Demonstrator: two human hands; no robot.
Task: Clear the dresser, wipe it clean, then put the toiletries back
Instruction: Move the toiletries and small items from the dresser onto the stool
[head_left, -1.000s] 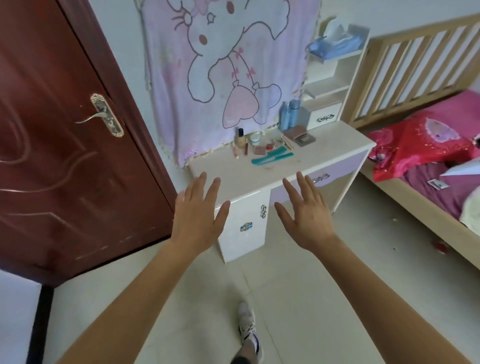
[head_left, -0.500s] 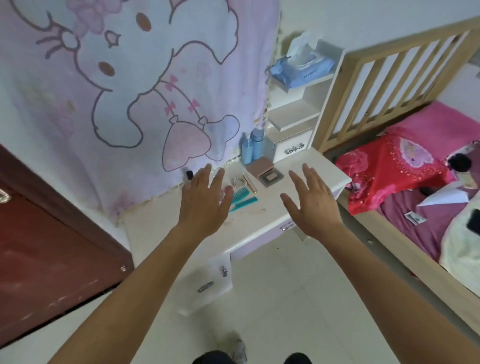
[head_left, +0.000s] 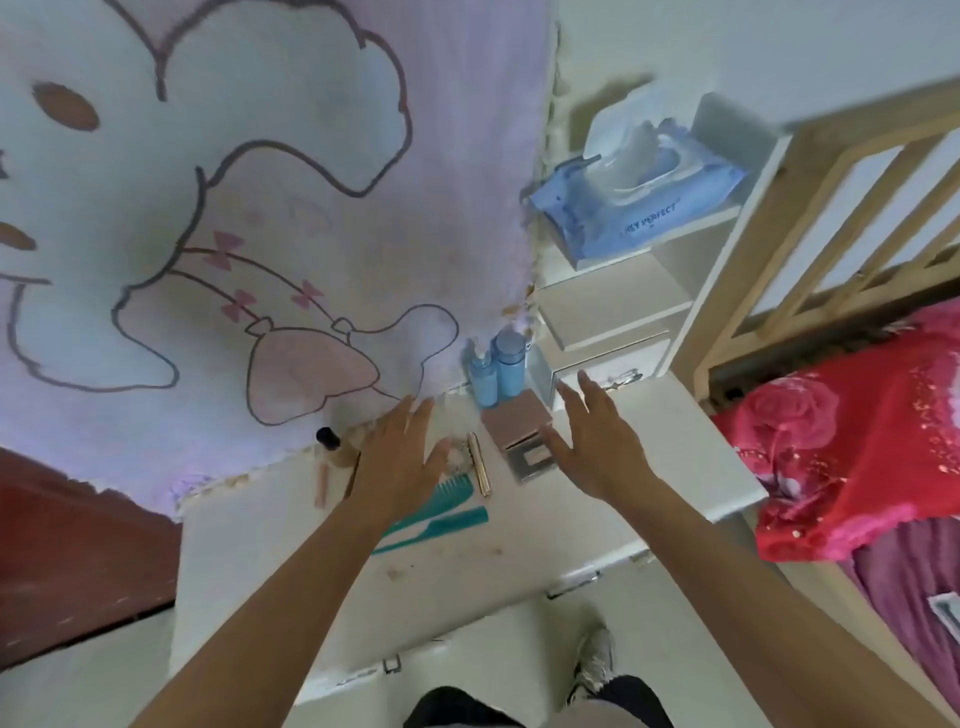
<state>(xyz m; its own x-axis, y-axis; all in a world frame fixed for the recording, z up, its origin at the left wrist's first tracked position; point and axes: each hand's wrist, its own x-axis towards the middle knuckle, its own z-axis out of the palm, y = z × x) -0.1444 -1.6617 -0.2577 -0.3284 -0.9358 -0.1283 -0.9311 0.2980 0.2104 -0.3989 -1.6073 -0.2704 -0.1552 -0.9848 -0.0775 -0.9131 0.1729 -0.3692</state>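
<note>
both hands spread and empty over the dresser (head_left: 597, 525): left hand (head_left: 400, 462) above the teal combs (head_left: 441, 512), right hand (head_left: 597, 447) beside the pink compact (head_left: 514, 423). advisable: lift the upright blue bottles (head_left: 498, 371) singly, then gather the flat items.

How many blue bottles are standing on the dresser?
2. A shorter blue bottle and a taller blue bottle stand side by side at the back of the dresser, against the wall. The hands may hide other items.
</note>
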